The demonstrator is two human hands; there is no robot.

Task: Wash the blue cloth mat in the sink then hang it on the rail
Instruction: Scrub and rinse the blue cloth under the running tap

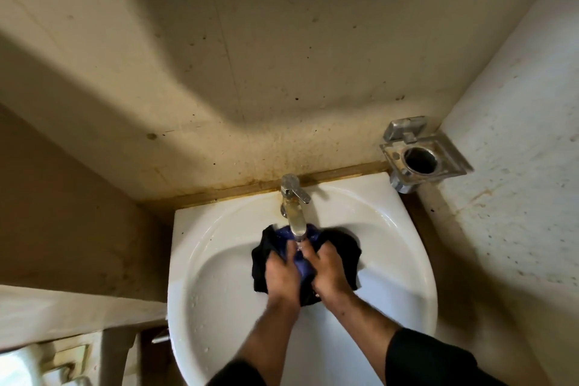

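Note:
The blue cloth mat [346,252] is bunched up, dark and wet, in the middle of the white sink [404,260]. My left hand [282,276] grips its left side and my right hand [329,273] grips its right side, with a blue fold between them. Water runs from the metal tap [294,207] onto the cloth and my fingers. The hands cover much of the mat. No rail is in view.
A metal wall holder [423,157] with a round opening is fixed at the right, in the wall corner. Stained beige walls close in behind and to the left. A pale ledge [62,313] lies at the lower left.

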